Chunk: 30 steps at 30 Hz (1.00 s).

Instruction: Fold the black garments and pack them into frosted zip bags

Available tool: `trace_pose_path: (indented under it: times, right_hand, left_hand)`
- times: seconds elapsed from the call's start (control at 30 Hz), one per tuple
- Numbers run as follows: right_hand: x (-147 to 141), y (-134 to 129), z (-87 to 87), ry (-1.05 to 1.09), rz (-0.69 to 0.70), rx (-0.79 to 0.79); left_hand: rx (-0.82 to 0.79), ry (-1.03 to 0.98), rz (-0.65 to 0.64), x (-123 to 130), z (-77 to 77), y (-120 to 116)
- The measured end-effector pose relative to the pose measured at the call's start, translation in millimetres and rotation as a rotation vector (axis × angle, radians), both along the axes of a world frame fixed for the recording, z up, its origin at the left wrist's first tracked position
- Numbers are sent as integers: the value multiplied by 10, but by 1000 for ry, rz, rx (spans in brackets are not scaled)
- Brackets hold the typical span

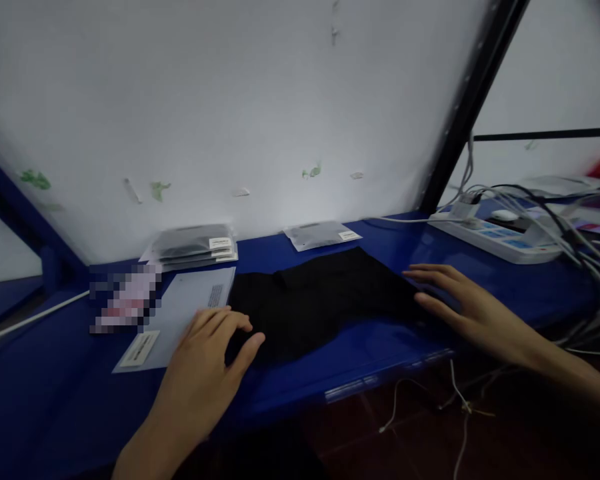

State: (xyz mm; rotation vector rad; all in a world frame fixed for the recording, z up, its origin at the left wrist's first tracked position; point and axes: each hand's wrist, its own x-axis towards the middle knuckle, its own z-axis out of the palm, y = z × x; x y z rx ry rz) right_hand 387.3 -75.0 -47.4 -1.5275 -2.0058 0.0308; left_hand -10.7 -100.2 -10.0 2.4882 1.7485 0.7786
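Observation:
A black folded cloth [310, 300] lies on the blue table [300, 380], its front edge near the table's front edge. My left hand [210, 360] is at the cloth's left end, fingers apart and curved, partly over a flat pale plastic bag [180, 300] with a white label. At the cloth's right end is my right hand [450, 297], fingers spread, the tips at or just beside the fabric. Neither hand grips anything visible.
Several bagged dark items [195, 245] are stacked at the back left; another bagged item [323, 235] lies behind the cloth. A blurred-out pinkish object [130, 297] is at left. On the right are a white power strip [500, 240] and tangled cables [575, 247].

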Motion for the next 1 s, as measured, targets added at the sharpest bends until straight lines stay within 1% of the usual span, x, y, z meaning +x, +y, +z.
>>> trace_pose_path:
  times: [0.1,0.17,0.2,0.3,0.4,0.47,0.57,0.67,0.73,0.8,0.87,0.93,0.97,1.0]
  right_hand:
    - [-22,193,183,3,-2,71]
    - [-42,394,273,-75,54,68]
    - [-55,509,300,-119,86,67]
    - [-104,856,312,-223,161,40]
    - [-161,1098,262,-322,204,-10]
    - [-192,1167,234,-391,219,-34]
    - [-220,1170,238,-434,194,-44]
    - [-248,1166,327,-451,132,-64]
    - [-298,1205,438,-471,77,-69]
    - [-391,1274,573,-456,-15,4]
    - [-518,1349,694,-382,-122,173]
    - [-648,1408,758,-334,-144,276]
    - [-703,1429,757,-341,-122,280]
    - [-745,1446,733,-369,-87,251]
  left_hand:
    - [62,67,-72,234,217,183]
    - [56,176,-130,409,325,366]
    - [44,249,-152,486,355,470]
    - [-12,462,-157,641,348,770]
    - [-28,557,-153,685,276,959]
    - [-16,565,-164,678,245,1007]
    - [-4,582,-186,644,250,1023]
    - [12,587,-204,604,292,1063]
    - [79,558,-143,587,328,1116]
    - [199,489,-13,586,363,1173]
    - [286,428,88,604,384,1211]
    - [292,431,84,634,371,1222]
    - [270,456,57,647,347,1221]
    - [241,483,24,657,311,1219]
